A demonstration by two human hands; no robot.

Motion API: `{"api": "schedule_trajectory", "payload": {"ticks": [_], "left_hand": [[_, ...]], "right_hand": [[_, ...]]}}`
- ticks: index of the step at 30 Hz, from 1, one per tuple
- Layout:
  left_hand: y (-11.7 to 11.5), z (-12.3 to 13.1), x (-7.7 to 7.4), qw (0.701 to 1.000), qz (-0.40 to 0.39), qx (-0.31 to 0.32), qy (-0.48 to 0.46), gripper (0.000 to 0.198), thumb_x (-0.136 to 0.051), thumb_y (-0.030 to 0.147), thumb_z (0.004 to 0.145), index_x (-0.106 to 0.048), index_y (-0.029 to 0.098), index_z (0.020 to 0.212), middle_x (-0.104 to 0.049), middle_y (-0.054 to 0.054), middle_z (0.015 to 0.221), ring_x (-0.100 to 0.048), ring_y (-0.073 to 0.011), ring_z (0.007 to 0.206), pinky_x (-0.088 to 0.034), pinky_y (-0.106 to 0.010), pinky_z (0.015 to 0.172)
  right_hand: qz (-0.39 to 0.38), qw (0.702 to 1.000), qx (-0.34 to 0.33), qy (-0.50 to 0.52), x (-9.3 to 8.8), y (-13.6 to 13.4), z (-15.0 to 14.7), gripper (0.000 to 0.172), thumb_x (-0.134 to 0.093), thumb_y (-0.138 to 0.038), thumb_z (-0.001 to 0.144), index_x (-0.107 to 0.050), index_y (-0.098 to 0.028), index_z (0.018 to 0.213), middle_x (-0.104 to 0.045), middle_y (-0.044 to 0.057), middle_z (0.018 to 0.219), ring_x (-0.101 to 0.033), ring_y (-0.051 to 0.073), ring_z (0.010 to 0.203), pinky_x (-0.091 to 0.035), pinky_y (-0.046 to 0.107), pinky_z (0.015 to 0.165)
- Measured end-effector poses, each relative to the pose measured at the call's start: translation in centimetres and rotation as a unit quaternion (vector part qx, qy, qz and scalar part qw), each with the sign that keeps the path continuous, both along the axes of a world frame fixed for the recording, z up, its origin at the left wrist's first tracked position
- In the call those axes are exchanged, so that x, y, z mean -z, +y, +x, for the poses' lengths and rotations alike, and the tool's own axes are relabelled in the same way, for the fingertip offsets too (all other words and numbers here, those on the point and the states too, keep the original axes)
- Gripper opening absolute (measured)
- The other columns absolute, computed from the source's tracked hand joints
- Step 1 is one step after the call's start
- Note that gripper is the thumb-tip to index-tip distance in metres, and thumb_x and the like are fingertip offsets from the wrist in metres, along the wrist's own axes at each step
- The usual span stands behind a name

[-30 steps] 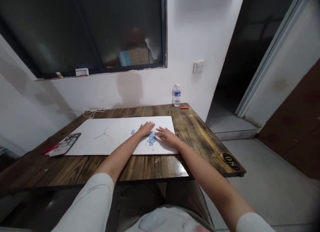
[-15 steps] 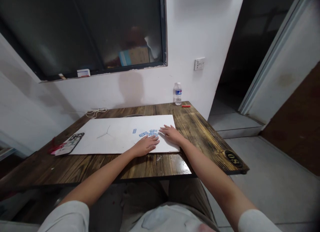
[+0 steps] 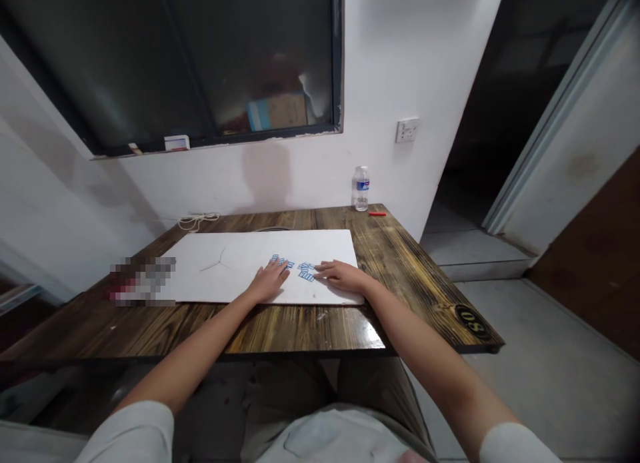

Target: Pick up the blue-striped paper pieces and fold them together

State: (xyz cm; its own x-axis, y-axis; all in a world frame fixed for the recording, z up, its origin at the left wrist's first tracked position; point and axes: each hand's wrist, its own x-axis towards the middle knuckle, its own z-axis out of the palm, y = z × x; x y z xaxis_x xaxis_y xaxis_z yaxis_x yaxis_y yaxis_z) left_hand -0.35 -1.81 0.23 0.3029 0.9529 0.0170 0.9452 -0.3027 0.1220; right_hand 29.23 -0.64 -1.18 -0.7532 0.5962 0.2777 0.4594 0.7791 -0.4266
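Several small blue-and-white rectangular tiles lie on a white board [image 3: 215, 270] in two loose groups. One group [image 3: 281, 261] sits at my left hand's fingertips, and the other [image 3: 306, 272] lies just beyond the fingertips of my right hand. My left hand [image 3: 269, 281] rests flat on the board, fingers spread, holding nothing. My right hand [image 3: 341, 276] also lies palm down with its fingers apart, empty, pointing left toward the second group. A thin, faint grey Y-shaped mark [image 3: 214, 260] is drawn on the board's left half.
The board lies on a dark-stained wooden table [image 3: 300, 326]. A plastic water bottle [image 3: 361, 189] and a red pen [image 3: 377, 214] stand at the far edge. A pixelated object [image 3: 143, 281] lies at the left, and a white cord [image 3: 199, 219] lies behind the board.
My left hand has moved forward from the board's near edge to the tiles. The tiles, in one row before, now form two groups with a gap between them. My right hand has shifted slightly nearer.
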Motion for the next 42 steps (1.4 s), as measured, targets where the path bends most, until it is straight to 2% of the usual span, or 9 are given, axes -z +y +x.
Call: {"api": "schedule_trajectory", "payload": {"ticks": [4,9,12,15,21,28,36,38,42], "left_hand": [[2.7,2.1,0.0,0.998,-0.022,-0.006,-0.062,0.062,-0.012,0.049,0.1,-0.03,0.019,0.151,-0.028,-0.017,0.156,-0.018,-0.0331,0.146,-0.019,-0.062,0.112],[3.7,5.9,0.4,0.988,-0.046,0.096,-0.111,0.061,-0.011,0.048,0.1,-0.029,0.023,0.152,-0.031,-0.011,0.156,-0.022,-0.0249,0.146,-0.021,-0.048,0.117],[2.6,7.5,0.2,0.975,-0.035,0.182,-0.126,0.059,-0.015,0.046,0.101,-0.028,0.021,0.153,-0.032,-0.01,0.155,-0.025,-0.0215,0.146,-0.02,-0.041,0.118],[0.6,7.8,-0.3,0.975,0.017,0.178,-0.135,0.06,-0.02,0.05,0.1,-0.032,0.019,0.151,-0.035,-0.01,0.154,-0.028,-0.0227,0.145,-0.022,-0.043,0.118],[-3.5,5.3,-0.6,0.976,0.026,0.214,-0.038,0.056,-0.025,0.056,0.099,-0.051,0.027,0.139,-0.045,-0.005,0.149,-0.035,-0.0252,0.141,-0.027,-0.048,0.114],[-4.2,1.5,-0.7,0.989,0.049,0.139,0.011,0.054,-0.029,0.052,0.099,-0.05,0.025,0.14,-0.043,-0.007,0.15,-0.035,-0.0272,0.141,-0.029,-0.049,0.113],[-3.8,0.2,-0.7,0.995,0.082,-0.048,0.037,0.048,-0.028,0.046,0.1,-0.057,0.026,0.131,-0.052,-0.01,0.143,-0.042,-0.0295,0.136,-0.038,-0.049,0.105],[-3.4,0.3,-0.6,0.996,0.051,-0.048,0.045,0.051,-0.026,0.047,0.1,-0.052,0.023,0.137,-0.044,-0.012,0.148,-0.036,-0.031,0.14,-0.036,-0.049,0.106],[-1.7,1.3,-0.7,0.997,-0.026,-0.042,0.062,0.056,-0.027,0.048,0.099,-0.034,0.023,0.149,-0.022,-0.014,0.159,-0.016,-0.0332,0.147,-0.022,-0.057,0.112]], "right_hand": [[-0.018,1.0,-0.013,0.001,-0.2,-0.3,-0.1,0.046,-0.05,-0.013,0.087,-0.063,-0.033,0.127,-0.049,0.003,0.145,-0.04,0.023,0.138,-0.025,0.05,0.115],[-0.008,1.0,0.007,0.027,0.0,-0.2,-0.2,0.045,-0.046,-0.015,0.09,-0.06,-0.03,0.13,-0.047,0.005,0.147,-0.041,0.021,0.137,-0.024,0.05,0.115],[0.017,0.995,0.065,0.067,0.2,0.2,-0.3,0.043,-0.043,-0.015,0.091,-0.063,-0.026,0.126,-0.056,0.006,0.139,-0.048,0.021,0.132,-0.029,0.046,0.114],[0.029,0.992,0.094,0.08,0.4,0.4,-0.3,0.043,-0.043,-0.014,0.09,-0.063,-0.024,0.127,-0.058,0.008,0.137,-0.048,0.021,0.131,-0.03,0.044,0.114],[0.022,0.998,0.048,0.019,0.5,0.2,-0.3,0.044,-0.045,-0.013,0.089,-0.063,-0.03,0.126,-0.054,0.006,0.141,-0.042,0.025,0.136,-0.025,0.057,0.113],[0.035,0.998,0.056,0.018,0.2,-0.3,-0.4,0.042,-0.048,-0.013,0.087,-0.066,-0.028,0.121,-0.06,0.006,0.135,-0.05,0.023,0.13,-0.028,0.052,0.112],[0.064,0.992,0.058,0.089,0.2,0.4,-0.1,0.031,-0.052,-0.011,0.084,-0.077,-0.022,0.099,-0.073,0.006,0.11,-0.063,0.02,0.105,-0.046,0.034,0.096],[0.046,0.995,0.023,0.085,0.1,0.4,0.0,0.031,-0.052,-0.011,0.083,-0.078,-0.023,0.095,-0.074,0.004,0.107,-0.064,0.02,0.104,-0.047,0.033,0.096],[0.005,0.998,-0.034,0.056,-0.1,0.1,0.0,0.04,-0.051,-0.01,0.082,-0.073,-0.022,0.113,-0.067,0.005,0.125,-0.057,0.021,0.12,-0.04,0.037,0.106]]}}
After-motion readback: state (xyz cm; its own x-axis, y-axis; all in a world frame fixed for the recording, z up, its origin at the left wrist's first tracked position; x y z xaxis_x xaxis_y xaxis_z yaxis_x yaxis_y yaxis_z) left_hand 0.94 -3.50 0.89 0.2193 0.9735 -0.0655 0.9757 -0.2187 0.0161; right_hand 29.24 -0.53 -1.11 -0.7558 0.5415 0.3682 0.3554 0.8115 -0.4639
